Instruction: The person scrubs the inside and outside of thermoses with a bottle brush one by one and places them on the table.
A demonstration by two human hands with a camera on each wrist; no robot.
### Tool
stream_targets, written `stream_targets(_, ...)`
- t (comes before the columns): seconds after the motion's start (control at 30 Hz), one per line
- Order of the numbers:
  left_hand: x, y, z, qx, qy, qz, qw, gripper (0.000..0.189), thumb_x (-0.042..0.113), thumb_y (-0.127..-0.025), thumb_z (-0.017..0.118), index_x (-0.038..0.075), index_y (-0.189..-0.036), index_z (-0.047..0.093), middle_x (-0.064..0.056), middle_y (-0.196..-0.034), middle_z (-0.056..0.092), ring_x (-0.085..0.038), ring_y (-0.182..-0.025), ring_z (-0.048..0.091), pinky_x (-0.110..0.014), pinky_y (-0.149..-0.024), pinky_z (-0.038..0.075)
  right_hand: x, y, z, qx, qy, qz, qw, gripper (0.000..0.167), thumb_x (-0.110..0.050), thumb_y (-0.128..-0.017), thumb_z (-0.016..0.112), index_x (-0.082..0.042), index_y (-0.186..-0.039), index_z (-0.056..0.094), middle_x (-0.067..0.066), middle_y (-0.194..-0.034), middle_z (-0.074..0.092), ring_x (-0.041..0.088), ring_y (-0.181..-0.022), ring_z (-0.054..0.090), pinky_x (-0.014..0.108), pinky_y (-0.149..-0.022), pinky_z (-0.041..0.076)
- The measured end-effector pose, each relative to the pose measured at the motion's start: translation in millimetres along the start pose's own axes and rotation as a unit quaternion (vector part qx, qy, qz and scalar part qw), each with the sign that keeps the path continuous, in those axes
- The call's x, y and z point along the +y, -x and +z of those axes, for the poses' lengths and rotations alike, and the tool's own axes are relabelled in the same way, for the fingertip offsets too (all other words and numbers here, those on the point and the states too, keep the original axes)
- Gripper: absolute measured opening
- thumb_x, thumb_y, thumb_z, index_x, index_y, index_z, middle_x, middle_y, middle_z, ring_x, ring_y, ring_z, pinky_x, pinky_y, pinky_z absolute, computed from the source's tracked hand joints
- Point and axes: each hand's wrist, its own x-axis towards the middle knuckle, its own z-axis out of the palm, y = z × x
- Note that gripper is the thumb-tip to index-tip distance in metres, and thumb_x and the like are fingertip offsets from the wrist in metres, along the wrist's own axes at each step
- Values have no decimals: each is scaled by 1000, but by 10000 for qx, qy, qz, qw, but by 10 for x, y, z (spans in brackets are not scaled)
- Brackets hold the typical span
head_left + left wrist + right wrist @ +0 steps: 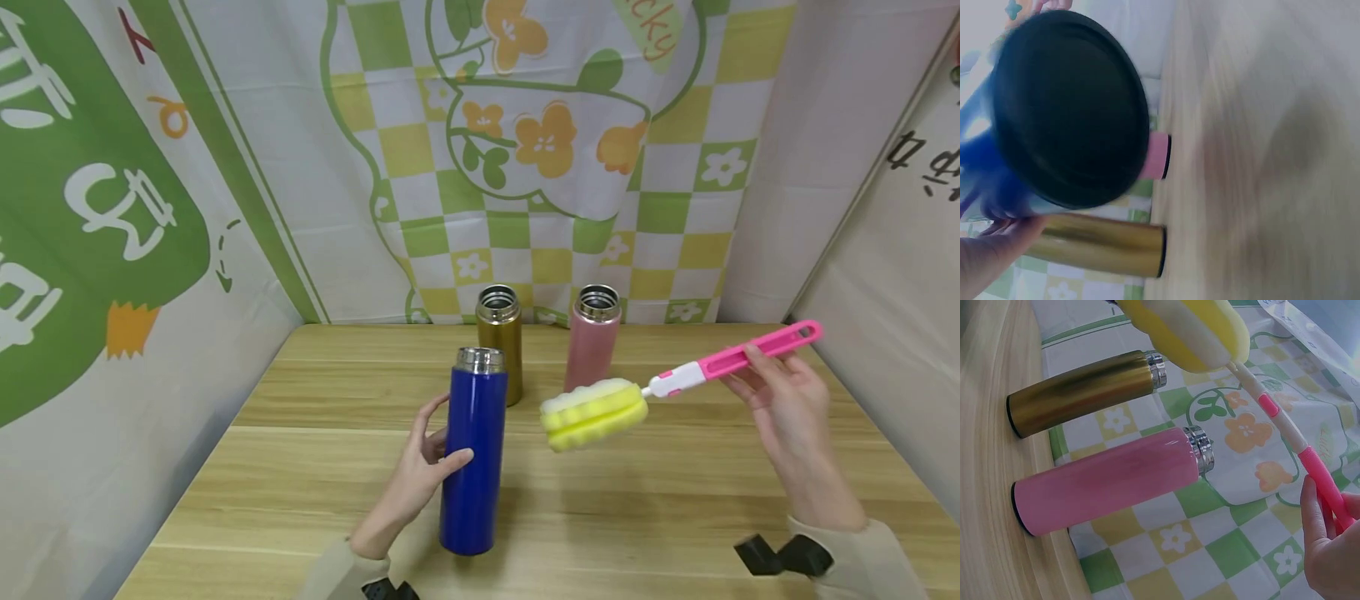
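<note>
The blue bottle (474,467) is raised over the table (300,475), toward its near edge, with the left hand (422,471) wrapped round it. Toward the right edge, the right hand (793,408) grips the brush (678,379) by its handle, sponge apart from that bottle. Gold bottle (500,335) and pink bottle (592,346) stand near the far edge, mouths uncovered.

Shows a lidless blue bottle (477,433), aloft, nearly upright; rightward, a pink-handled sponge brush (677,379), tilted yellow-and-white head down.
</note>
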Motion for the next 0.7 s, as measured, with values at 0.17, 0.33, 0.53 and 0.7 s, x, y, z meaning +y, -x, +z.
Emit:
stream_targets(0.17,-56,-34,50,-102,462,139,9988,71,2,-83,55,21,-137,12,-32,-121,43,-22,-99,56,-43,-80,45,22,-28,39,48,0,58,10000,12,9,-84,50,6,-94,56,15,-88,61,24,-82,63,34,-75,49)
stream_targets(0.33,-102,-76,101,-299,785,285,9961,76,4,-86,53,21,-141,3,-33,-125,36,-22,-104,53,-43,-82,44,44,-49,84,140,-35,99,9998,11,7,-83,53,5,-94,56,15,-88,61,24,-81,63,34,-75,49)
stream_targets(0.53,-137,-109,160,-557,1170,163,9914,76,8,-88,51,24,-142,-1,-32,-130,30,-21,-107,50,-43,-85,43,91,-123,164,-20,-288,50,9996,9,8,-84,50,6,-90,57,17,-86,61,26,-80,63,35,-75,49)
stream_targets(0.7,-161,-130,216,-749,1338,146,9881,76,7,-89,49,24,-141,-3,-28,-128,33,-21,-105,52,-43,-84,43,133,-190,258,-23,-315,29,9995,6,7,-84,51,6,-89,55,17,-86,61,26,-79,63,35,-76,49)
